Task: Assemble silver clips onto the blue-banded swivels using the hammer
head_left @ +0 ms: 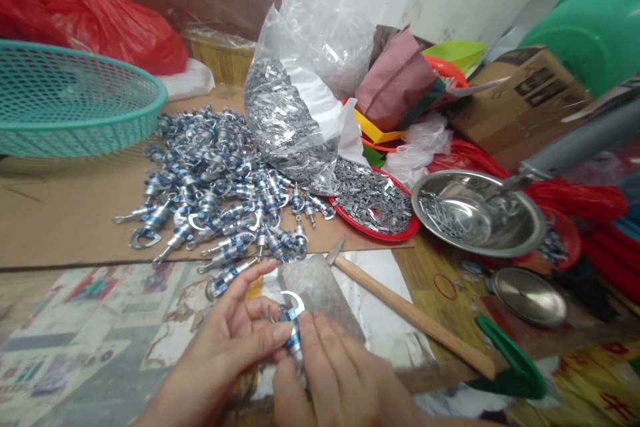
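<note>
Papered worktop [100, 333] under our fingers, left hand [225, 343] and right hand [345, 373] pinching one blue-banded fitting [295, 341] beside grey block [325, 290], mid-handling we judge, next move wanting steady grip.

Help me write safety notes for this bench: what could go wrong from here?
The silver-and-blue metal fitting between the left hand and right hand could slip into the pile of similar ones. The open clear plastic bag of metal pieces might spill over the round red tray. The right hand might knock the wooden-handled hammer beside it.
</note>
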Tool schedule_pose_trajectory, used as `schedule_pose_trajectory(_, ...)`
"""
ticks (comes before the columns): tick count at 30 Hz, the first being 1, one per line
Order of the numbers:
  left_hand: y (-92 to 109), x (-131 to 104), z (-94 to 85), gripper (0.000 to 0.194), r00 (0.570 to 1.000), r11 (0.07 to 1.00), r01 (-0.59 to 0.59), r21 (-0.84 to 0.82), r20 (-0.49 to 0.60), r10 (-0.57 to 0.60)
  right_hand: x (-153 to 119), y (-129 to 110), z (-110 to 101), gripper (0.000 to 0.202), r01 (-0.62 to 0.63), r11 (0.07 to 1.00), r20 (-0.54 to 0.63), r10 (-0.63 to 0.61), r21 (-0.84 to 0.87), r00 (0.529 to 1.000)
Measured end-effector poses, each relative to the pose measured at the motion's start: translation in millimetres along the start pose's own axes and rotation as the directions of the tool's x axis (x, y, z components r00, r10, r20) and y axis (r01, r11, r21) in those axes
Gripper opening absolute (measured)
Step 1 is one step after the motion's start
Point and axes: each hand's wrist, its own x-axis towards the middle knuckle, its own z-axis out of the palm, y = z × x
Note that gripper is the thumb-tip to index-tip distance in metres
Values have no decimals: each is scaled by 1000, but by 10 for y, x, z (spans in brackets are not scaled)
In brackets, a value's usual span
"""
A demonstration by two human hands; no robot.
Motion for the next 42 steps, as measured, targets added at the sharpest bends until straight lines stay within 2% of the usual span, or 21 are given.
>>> schedule_pose_trajectory(5,6,7,-8,74,1000,1000,-17,5,-16,17,-56,-154,7,20,-99,994,-3,99,-51,995)
schedule_pose_trajectory(7,5,4,-11,75,1000,1000,-14,10,-3,14,-88,-58,-73,20,-142,988,40,140,56,989)
schedule_pose_trajectory(9,1,5,-22,77,1000,1000,-6,21,26,5,-170,149,-160,26,-250,945,140,224,213,965)
schedule_pose_trajectory(11,-7,11,-35,78,999,999,-4,34,51,2,-323,416,-205,30,-434,871,269,372,229,888)
schedule_pose_trajectory(13,-15,21,-47,78,999,999,-7,45,49,5,-527,664,-187,27,-556,828,424,481,67,767)
schedule_pose_trajectory(16,-26,35,-58,79,999,999,-17,50,41,15,-784,874,-132,21,-604,797,665,462,-19,587)
schedule_pose_trajectory(17,-30,38,-62,79,999,998,-17,52,45,15,-824,896,-136,18,-628,778,688,463,-14,558)
schedule_pose_trajectory(18,-33,41,-65,79,998,998,-18,52,53,15,-836,899,-160,16,-655,756,676,483,0,557)
schedule_pose_trajectory(19,-36,44,-67,78,998,999,-21,49,64,17,-820,887,-205,17,-674,738,638,508,25,579)
schedule_pose_trajectory(21,-37,47,-69,78,996,999,-24,38,83,21,-723,838,-344,22,-662,739,540,510,121,669)
schedule_pose_trajectory(24,-25,49,-61,80,996,999,-30,22,83,28,-523,757,-584,40,-525,801,494,345,288,798)
schedule_pose_trajectory(27,-8,45,-53,79,998,999,-13,36,59,11,-405,699,-721,54,-419,832,480,219,364,850)
schedule_pose_trajectory(29,-4,43,-56,78,998,999,-18,41,67,15,-394,666,-737,57,-409,841,503,198,354,842)
schedule_pose_trajectory(32,-11,44,-68,77,996,999,-40,35,85,36,-419,611,-717,56,-427,852,575,194,303,795)
schedule_pose_trajectory(35,-20,42,-66,78,997,999,-31,33,66,29,-431,564,-703,55,-421,851,528,212,314,822)
schedule_pose_trajectory(37,-21,34,-52,79,998,999,-30,25,52,29,-439,567,-667,53,-441,836,535,220,328,815)
schedule_pose_trajectory(39,-16,17,-38,75,999,999,-39,28,27,39,-468,614,-574,47,-538,778,550,308,324,776)
schedule_pose_trajectory(42,11,-8,-46,49,999,987,-32,160,-15,35,-557,745,-342,39,-731,622,527,536,282,660)
